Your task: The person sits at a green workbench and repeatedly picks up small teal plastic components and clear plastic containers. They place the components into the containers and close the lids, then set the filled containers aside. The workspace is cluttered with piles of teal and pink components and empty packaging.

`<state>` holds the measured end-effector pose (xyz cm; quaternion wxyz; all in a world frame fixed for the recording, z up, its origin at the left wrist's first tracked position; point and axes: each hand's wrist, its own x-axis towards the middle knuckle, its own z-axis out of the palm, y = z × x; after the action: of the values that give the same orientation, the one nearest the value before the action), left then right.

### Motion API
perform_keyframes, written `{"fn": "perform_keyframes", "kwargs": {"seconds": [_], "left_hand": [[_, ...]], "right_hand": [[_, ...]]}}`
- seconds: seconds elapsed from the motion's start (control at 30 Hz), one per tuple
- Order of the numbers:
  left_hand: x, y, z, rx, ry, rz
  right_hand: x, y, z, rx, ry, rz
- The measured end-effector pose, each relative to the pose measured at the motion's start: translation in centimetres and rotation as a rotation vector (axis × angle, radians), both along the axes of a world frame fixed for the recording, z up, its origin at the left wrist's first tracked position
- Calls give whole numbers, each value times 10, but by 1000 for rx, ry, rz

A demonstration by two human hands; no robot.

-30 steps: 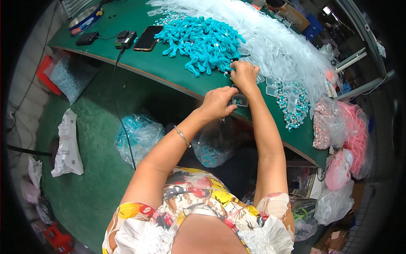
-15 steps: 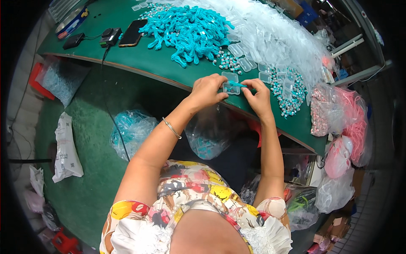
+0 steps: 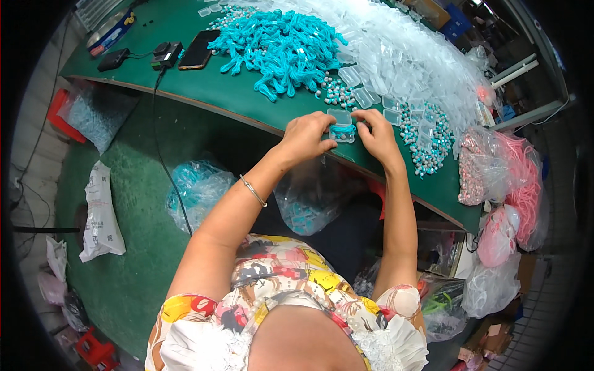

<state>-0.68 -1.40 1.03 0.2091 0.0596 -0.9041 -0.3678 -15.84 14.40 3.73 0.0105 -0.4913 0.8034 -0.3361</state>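
Note:
A small clear plastic box [image 3: 343, 134] with its lid raised sits at the table's front edge. Turquoise cord [image 3: 341, 129] lies coiled inside the lower half. My left hand [image 3: 303, 136] grips the box from its left side, fingertips and thumb against it. On the other side is my right hand [image 3: 375, 137], its thumb and forefinger apart with no cord between them. That forefinger's tip is close beside the raised lid; whether it touches cannot be made out. Just beyond the box lie loose turquoise and pale beads [image 3: 338, 93] and several empty clear boxes [image 3: 365, 97].
Turquoise cord bundles [image 3: 281, 49] and a large heap of clear boxes [image 3: 414, 62] cover the far table. More beads [image 3: 427, 139] lie at right. A phone [image 3: 198, 49] and a wired black device [image 3: 166, 54] sit at left. Bags of pink cord [image 3: 523, 185] hang beyond the right edge.
The turquoise cord that my right hand held over the box now lies inside it. My right fingers have let go and moved up beside the lid. The whole view has shifted slightly.

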Motion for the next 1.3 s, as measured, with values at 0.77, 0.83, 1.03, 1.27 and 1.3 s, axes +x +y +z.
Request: {"fn": "perform_keyframes", "kwargs": {"seconds": [0.77,0.83,1.03,1.27,1.3], "left_hand": [[6,6,5,-77,131,-49],[4,6,2,-114,176,-36],[4,5,3,-178,148,-61],[3,6,-5,-190,170,-17],[4,5,-7,-186,176,-28]], "right_hand": [[23,18,-7,-282,235,104],[35,20,-5,-302,258,129],[42,25,-13,-227,212,116],[42,15,-21,-235,169,86],[43,15,-21,-233,164,82]]}}
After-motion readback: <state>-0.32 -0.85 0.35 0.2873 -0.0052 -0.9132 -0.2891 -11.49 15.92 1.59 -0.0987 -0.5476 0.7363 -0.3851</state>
